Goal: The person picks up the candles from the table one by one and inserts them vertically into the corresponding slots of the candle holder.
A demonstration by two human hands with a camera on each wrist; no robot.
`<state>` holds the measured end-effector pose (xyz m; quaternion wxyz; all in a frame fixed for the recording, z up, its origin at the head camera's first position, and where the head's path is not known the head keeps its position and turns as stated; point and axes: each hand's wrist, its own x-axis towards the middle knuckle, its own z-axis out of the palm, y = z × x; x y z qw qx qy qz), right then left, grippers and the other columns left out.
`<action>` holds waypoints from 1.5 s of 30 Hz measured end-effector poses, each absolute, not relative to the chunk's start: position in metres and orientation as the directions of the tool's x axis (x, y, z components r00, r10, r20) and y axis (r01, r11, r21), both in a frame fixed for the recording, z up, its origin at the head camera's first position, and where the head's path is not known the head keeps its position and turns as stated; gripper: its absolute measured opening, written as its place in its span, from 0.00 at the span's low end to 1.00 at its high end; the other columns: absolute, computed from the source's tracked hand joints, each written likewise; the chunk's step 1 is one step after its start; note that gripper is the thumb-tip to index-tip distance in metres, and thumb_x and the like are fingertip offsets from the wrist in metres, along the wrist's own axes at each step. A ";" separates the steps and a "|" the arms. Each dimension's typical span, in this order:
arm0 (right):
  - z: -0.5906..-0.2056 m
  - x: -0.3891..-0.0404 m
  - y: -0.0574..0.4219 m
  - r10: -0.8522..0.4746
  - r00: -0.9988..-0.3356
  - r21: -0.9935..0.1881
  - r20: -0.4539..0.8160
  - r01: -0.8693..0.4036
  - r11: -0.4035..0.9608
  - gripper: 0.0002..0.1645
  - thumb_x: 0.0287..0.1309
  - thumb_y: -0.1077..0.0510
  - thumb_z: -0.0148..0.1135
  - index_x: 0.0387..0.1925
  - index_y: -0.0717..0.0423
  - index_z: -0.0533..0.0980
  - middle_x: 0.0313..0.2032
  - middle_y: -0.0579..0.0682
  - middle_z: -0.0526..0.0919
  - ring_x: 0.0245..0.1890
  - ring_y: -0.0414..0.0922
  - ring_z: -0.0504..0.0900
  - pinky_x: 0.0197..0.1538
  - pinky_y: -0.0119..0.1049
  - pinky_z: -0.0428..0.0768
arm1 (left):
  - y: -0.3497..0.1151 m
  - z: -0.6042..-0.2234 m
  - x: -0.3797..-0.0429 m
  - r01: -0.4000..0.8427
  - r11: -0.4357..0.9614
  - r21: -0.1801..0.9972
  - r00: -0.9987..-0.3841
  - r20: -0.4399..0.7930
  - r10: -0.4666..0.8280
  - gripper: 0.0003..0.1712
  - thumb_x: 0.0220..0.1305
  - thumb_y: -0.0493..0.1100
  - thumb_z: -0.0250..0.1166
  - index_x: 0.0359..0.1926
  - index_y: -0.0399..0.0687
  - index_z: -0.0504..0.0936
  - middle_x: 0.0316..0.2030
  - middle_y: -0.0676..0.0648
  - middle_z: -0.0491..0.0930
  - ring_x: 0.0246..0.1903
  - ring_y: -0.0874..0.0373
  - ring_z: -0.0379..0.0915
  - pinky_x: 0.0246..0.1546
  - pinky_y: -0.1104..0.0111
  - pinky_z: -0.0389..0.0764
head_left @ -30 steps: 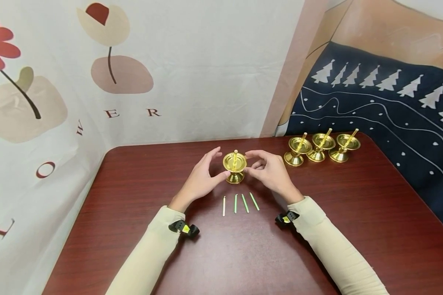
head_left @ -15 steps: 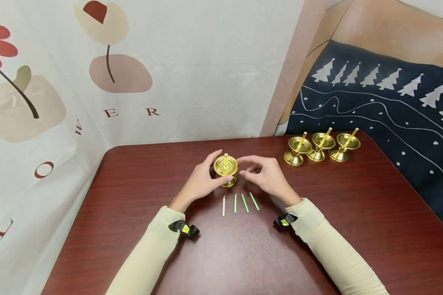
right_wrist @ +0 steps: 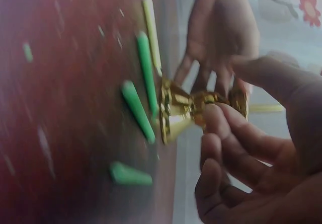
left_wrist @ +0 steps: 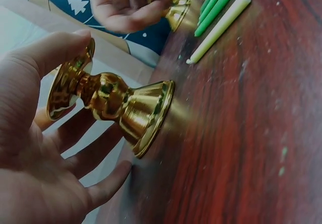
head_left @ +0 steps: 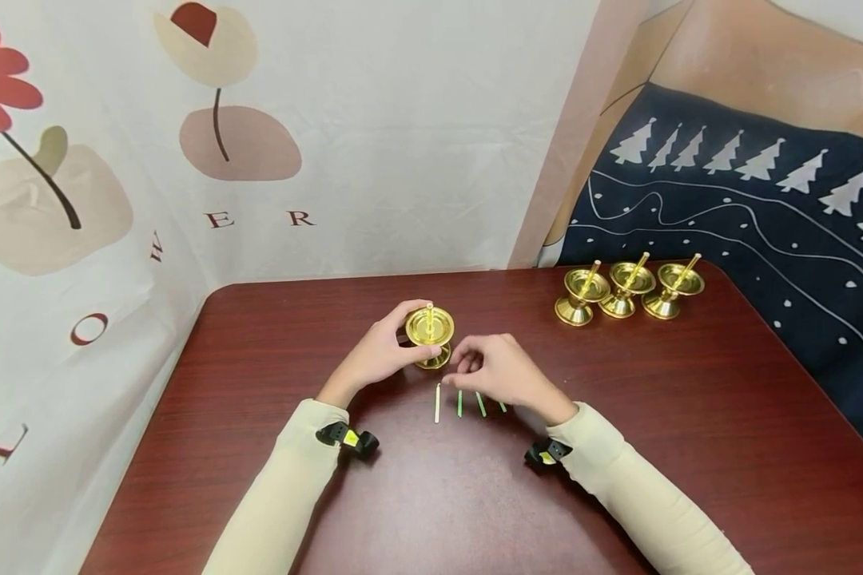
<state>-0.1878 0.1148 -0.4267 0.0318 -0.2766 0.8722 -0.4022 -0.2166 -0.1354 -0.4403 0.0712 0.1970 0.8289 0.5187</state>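
Pale yellow and green mark the thin sticks nearest you, lying midway between the left and right edges of the desk (head_left: 259, 343). The pale candle (head_left: 437, 404) lies at the left and three green candles (head_left: 460, 404) to its right. They look round, so a stray knuckle could probably set one rolling.

Your right hand (head_left: 499, 371) hangs over their far ends, fingers loosely curled, with no object visible in it. It covers part of the green ones from above, so you may misjudge a pinch and take two together or nudge a neighbour. Its fingers are also just beside the gold holder (head_left: 430, 339); an outward flick might knock the foot.

Your left hand (head_left: 374, 351) holds that holder, thumb at the bowl's rim. I cannot tell whether the foot sits flat. A high grip like this could tip the holder if you press on one side, and the yellow stick (head_left: 430, 319) in the bowl might then lean or slip.

Near the far right corner, three more holders (head_left: 618, 307) stand close together; reaching there carelessly could clink or topple them.
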 end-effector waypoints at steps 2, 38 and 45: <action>-0.429 -0.183 0.109 -0.547 -0.827 -0.684 0.127 -0.472 0.556 0.12 0.58 0.52 0.85 0.35 0.52 0.87 0.26 0.35 0.84 0.25 0.34 0.81 0.33 0.32 0.81 | -0.138 -0.441 -0.217 0.254 0.375 0.892 -0.908 0.086 0.410 0.46 0.67 0.43 0.81 0.80 0.46 0.69 0.66 0.41 0.81 0.66 0.46 0.79 0.68 0.50 0.78; -0.474 -0.183 0.093 -0.618 -0.779 -0.487 0.108 -0.583 0.650 0.13 0.45 0.52 0.85 0.31 0.39 0.85 0.25 0.29 0.80 0.29 0.34 0.79 0.37 0.36 0.80 | -0.144 -0.441 -0.218 0.237 0.323 0.916 -0.898 0.080 0.433 0.45 0.67 0.39 0.81 0.80 0.45 0.70 0.67 0.40 0.81 0.66 0.47 0.78 0.67 0.50 0.76; -0.452 -0.176 0.096 -0.660 -0.740 -0.541 0.129 -0.610 0.579 0.11 0.44 0.64 0.78 0.31 0.46 0.87 0.26 0.34 0.82 0.27 0.33 0.78 0.34 0.36 0.79 | -0.144 -0.439 -0.217 0.239 0.329 0.914 -0.898 0.080 0.432 0.45 0.67 0.39 0.81 0.80 0.46 0.70 0.67 0.40 0.81 0.66 0.46 0.78 0.68 0.48 0.75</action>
